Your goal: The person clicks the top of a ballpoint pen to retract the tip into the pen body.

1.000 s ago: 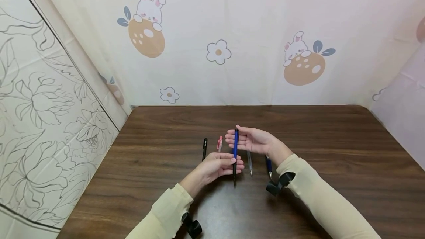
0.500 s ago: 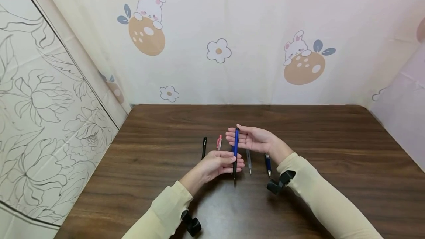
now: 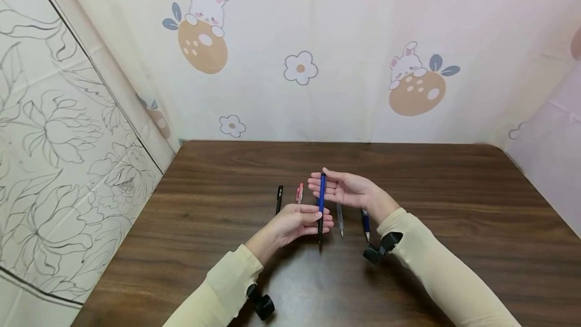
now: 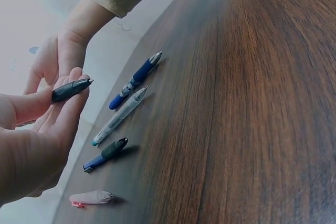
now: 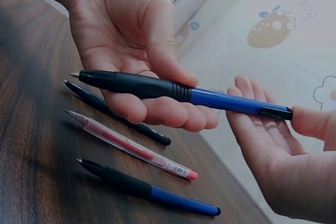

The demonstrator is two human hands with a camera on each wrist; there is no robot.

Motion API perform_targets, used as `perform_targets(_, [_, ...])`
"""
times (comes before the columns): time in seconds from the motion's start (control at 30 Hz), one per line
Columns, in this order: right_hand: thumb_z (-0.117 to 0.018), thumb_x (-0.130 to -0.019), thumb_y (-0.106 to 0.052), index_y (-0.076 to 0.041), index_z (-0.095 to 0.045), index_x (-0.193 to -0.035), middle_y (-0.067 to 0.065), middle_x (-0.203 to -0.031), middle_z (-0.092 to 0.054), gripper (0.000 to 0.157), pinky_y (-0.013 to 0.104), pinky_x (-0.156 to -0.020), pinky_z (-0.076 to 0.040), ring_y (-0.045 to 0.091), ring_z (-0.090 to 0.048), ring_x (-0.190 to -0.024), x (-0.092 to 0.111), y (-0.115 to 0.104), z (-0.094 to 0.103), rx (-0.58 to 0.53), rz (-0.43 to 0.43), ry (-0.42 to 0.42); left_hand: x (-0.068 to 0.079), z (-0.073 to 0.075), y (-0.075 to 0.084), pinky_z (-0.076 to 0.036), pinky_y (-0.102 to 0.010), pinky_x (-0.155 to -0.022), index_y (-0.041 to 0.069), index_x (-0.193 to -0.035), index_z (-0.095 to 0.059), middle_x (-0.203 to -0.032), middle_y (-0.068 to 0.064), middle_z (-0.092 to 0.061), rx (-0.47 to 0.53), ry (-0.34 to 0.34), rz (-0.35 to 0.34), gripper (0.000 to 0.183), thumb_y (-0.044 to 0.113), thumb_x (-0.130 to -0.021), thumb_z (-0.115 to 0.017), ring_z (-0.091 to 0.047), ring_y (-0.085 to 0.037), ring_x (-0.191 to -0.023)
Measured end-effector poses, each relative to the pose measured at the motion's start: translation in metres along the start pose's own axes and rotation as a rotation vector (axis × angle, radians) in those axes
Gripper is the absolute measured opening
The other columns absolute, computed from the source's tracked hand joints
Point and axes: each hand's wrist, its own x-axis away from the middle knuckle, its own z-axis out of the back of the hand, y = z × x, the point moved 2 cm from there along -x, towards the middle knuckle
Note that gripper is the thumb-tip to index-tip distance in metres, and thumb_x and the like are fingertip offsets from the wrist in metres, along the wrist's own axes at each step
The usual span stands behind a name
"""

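Observation:
My left hand (image 3: 292, 225) pinches the black grip of a blue-and-black ballpoint pen (image 3: 322, 193) between thumb and fingers, over the middle of the table. The pen points toward me, its metal tip out. At its far end, my right hand (image 3: 351, 192) has straight fingers under the blue barrel, and its thumb (image 5: 310, 124) touches the end beyond the black clip. Below lie a black pen (image 3: 279, 198), a pink pen (image 5: 134, 147), a second blue-and-black pen (image 5: 181, 199), a clear pen (image 4: 121, 116) and a dark blue pen (image 4: 136, 81). The hands partly cover this row in the head view.
The brown wood table (image 3: 431, 180) reaches back to a pale curtain (image 3: 345, 24) printed with rabbits and flowers. A flower-patterned panel (image 3: 59, 140) stands at the left edge. Black wrist cameras (image 3: 260, 303) are strapped to both sleeves.
Both hands and the pen keep nearly the same pose. The head view has shifted slightly, with the table edge and pens now a little higher in it.

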Motion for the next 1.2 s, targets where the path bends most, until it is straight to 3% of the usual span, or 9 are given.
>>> perform_targets(0.3, [-0.041, -0.104, -0.025, -0.005, -0.062, -0.115, 0.009, -0.113, -0.071, 0.032, 0.03, -0.094, -0.056, 0.018, -0.068, -0.107, -0.004, 0.002, -0.001, -0.046, -0.01, -0.02, 0.003, 0.003, 0.003, -0.054, -0.043, -0.096, -0.014, -0.126, -0.053, -0.097, -0.009, -0.072, -0.038, -0.011, -0.012, 0.033, -0.001, -0.096, -0.05, -0.071, -0.017, -0.087])
perform_targets(0.67, [-0.043, -0.103, -0.022, -0.001, -0.041, -0.141, 0.012, -0.118, -0.069, 0.044, 0.033, -0.097, -0.054, 0.019, -0.067, -0.111, -0.003, -0.002, 0.001, -0.127, 0.001, -0.055, 0.003, 0.001, 0.013, -0.054, -0.045, -0.095, -0.017, -0.123, -0.054, -0.1, -0.016, -0.072, -0.094, -0.007, -0.008, 0.032, -0.002, -0.095, -0.051, -0.071, -0.016, -0.085])
perform_targets(0.87, [-0.041, -0.104, -0.021, -0.001, -0.056, -0.126, 0.013, -0.118, -0.069, 0.034, 0.034, -0.098, -0.054, 0.02, -0.066, -0.112, -0.002, -0.003, 0.002, -0.159, -0.016, -0.078, 0.003, 0.0, 0.015, -0.055, -0.044, -0.094, -0.019, -0.124, -0.052, -0.099, -0.017, -0.072, -0.104, -0.005, -0.013, 0.032, -0.004, -0.095, -0.051, -0.07, -0.015, -0.083])
perform_targets(1.03, [-0.04, -0.104, -0.022, -0.002, -0.063, -0.116, 0.013, -0.117, -0.069, 0.033, 0.033, -0.098, -0.054, 0.02, -0.066, -0.111, 0.0, 0.0, 0.007, -0.164, -0.03, -0.059, 0.002, -0.002, 0.013, -0.055, -0.045, -0.094, -0.02, -0.124, -0.05, -0.111, -0.031, -0.067, -0.116, -0.033, -0.004, 0.034, -0.004, -0.095, -0.051, -0.07, -0.014, -0.081])
perform_targets(1.2, [-0.038, -0.105, -0.021, -0.001, -0.064, -0.116, 0.013, -0.118, -0.069, 0.034, 0.032, -0.097, -0.054, 0.02, -0.066, -0.112, 0.001, -0.001, 0.008, -0.157, -0.02, -0.075, 0.001, -0.004, 0.014, -0.055, -0.045, -0.093, -0.02, -0.123, -0.051, -0.097, -0.022, -0.071, -0.12, -0.034, -0.001, 0.033, -0.003, -0.095, -0.051, -0.07, -0.014, -0.079])
